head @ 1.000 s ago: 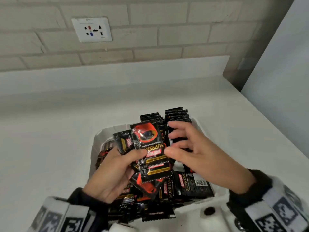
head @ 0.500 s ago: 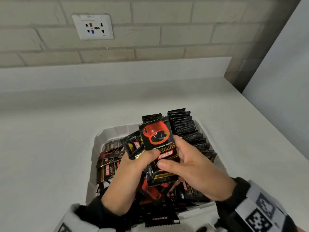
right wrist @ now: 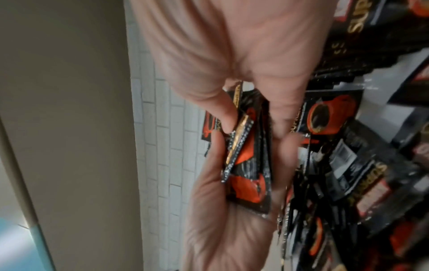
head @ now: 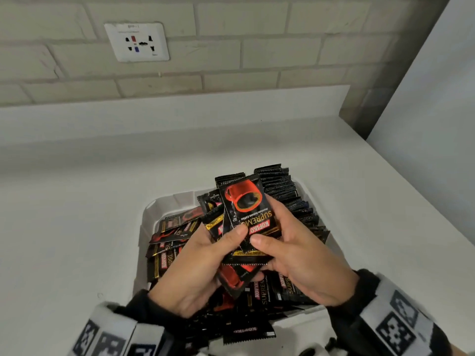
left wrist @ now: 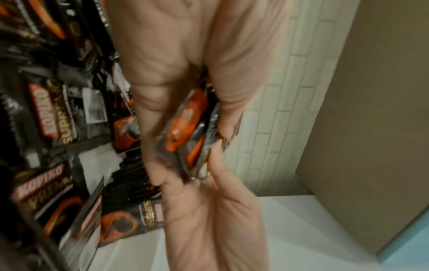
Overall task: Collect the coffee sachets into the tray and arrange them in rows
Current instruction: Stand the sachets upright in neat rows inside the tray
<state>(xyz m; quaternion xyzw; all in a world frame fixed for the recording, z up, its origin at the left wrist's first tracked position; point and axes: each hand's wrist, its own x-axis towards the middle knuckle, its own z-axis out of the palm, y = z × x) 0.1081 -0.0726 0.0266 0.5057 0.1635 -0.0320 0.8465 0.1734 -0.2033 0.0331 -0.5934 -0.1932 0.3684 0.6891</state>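
Note:
Both hands hold one bunch of black-and-red coffee sachets (head: 246, 214) above the white tray (head: 151, 211). My left hand (head: 205, 255) grips the bunch from the left, thumb on the front sachet. My right hand (head: 290, 247) grips it from the right, thumb on the front too. The left wrist view shows the bunch (left wrist: 188, 132) edge-on between the two hands; so does the right wrist view (right wrist: 246, 161). Upright sachets (head: 288, 194) stand in rows along the tray's far right side. Loose sachets (head: 174, 242) lie jumbled in the left and near parts.
The tray sits on a white counter (head: 77, 227) against a brick wall with a socket plate (head: 137, 42). A white panel (head: 431, 104) rises to the right. One sachet (head: 246, 332) lies at the tray's near edge.
My right hand has moved from the upright rows onto the bunch, and both hands have squared the fanned sachets into a tighter stack, held slightly higher.

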